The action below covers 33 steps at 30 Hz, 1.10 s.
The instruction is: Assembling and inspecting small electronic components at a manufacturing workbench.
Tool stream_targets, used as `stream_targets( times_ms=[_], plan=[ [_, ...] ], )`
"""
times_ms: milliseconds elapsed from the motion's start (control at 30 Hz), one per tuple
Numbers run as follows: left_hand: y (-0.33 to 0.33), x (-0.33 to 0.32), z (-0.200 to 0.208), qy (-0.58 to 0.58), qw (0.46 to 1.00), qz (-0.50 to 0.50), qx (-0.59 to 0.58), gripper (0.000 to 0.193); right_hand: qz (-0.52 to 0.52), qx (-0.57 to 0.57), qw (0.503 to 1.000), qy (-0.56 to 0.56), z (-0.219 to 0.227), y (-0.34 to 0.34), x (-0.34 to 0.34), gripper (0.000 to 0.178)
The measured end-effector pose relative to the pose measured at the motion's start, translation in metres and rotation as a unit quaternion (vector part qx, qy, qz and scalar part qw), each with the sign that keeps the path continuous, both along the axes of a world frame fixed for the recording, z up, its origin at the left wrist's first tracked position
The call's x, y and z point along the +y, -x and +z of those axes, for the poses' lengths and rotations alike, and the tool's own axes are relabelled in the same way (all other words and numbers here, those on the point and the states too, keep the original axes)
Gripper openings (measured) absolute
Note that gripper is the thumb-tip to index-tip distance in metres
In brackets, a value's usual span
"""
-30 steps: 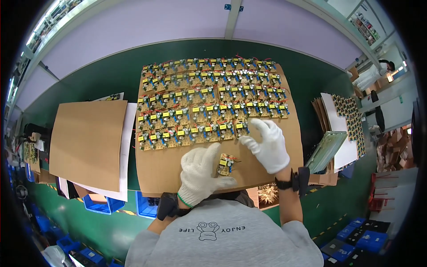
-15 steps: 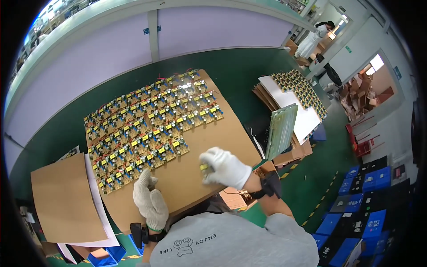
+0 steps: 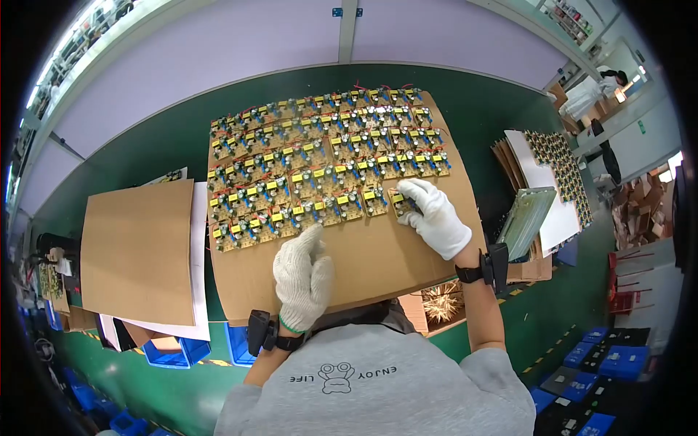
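Rows of small circuit boards (image 3: pixel 313 174), with yellow blocks, blue parts and red wires, cover much of a brown cardboard sheet (image 3: pixel 378 254). My right hand (image 3: pixel 435 216), in a white glove, pinches one small circuit board (image 3: pixel 398 203) at the right end of the nearest row. That board sits just right of a neighbouring board, with a narrow gap between them. My left hand (image 3: pixel 302 277), in a knitted glove, rests on the cardboard below the nearest row. Its fingers are loosely stretched toward the boards and nothing shows in them.
Left of the sheet lies a stack of cardboard and white sheets (image 3: pixel 138 254) above blue bins (image 3: pixel 174 352). On the right, a greenish translucent panel stack (image 3: pixel 526 224) leans by another board-covered sheet (image 3: pixel 556 218). A purple partition (image 3: pixel 451 36) closes the far side. A person in white (image 3: pixel 585 98) is far right.
My right hand has moved up to the end of the nearest row, bringing a board there. The view has turned, shifting the scene to the right. My left hand stays near the row.
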<state>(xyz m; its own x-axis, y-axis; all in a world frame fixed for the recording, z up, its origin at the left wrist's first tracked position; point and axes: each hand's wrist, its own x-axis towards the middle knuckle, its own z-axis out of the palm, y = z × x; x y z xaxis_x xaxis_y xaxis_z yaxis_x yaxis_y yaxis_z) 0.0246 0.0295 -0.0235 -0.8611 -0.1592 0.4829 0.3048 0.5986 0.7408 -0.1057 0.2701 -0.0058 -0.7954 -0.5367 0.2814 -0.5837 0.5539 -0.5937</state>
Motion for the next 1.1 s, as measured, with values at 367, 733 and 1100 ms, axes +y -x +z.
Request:
stream_targets(
  times_ms=[367,733,1100],
  plan=[
    [0.003,0.013,0.005,-0.053,0.995,0.048,-0.062,0.04,-0.009,0.141,0.989,-0.039,0.008,0.01,-0.008,0.054],
    [0.009,0.051,0.004,0.123,0.985,0.106,-0.053,0.018,-0.421,0.118,0.896,-0.083,0.02,-0.032,0.21,0.036],
    [0.057,0.199,0.028,0.22,0.973,-0.02,-0.072,0.01,-0.665,0.018,0.741,-0.091,-0.092,0.066,0.503,0.062]
  ],
)
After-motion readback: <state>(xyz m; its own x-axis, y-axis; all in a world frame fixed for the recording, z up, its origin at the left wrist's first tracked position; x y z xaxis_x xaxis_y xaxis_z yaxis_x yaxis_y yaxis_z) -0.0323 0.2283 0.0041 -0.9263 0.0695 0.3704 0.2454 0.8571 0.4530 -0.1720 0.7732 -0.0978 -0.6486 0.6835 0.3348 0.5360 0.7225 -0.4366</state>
